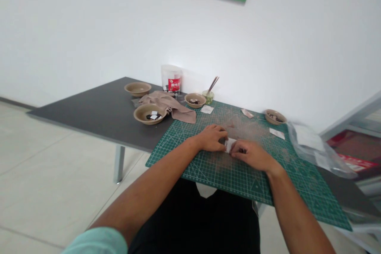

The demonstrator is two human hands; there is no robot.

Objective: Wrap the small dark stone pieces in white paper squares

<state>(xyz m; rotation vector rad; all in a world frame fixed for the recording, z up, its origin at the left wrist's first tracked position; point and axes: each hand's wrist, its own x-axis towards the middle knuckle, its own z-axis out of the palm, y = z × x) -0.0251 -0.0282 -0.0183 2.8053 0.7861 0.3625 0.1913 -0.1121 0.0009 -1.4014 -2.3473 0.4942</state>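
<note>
A small white sheet [229, 145], perhaps paper or cloth, lies between my two hands on the green cutting mat [196, 166]. My left hand [210, 138] has curled fingers and holds the sheet's left side. At its right side my right hand [251, 154] is closed, fingertips pressed together and touching the sheet. A dark spot shows in that grip; whether it is an object or shadow I cannot tell. Brown smudges or powder spread over the mat around both hands. Other pale pieces lie beyond: one white piece [207, 109], one brownish piece [247, 113] and one on the right [277, 133].
On the dark table [98, 107] stand a tan bowl [137, 88], a bowl with black and white pieces [149, 114], and bowls with dark bits [195, 100] [275, 116]. A brown cloth [162, 103], plastic tub [172, 79], cup with sticks [208, 96] and clear bag [320, 149] sit around the mat.
</note>
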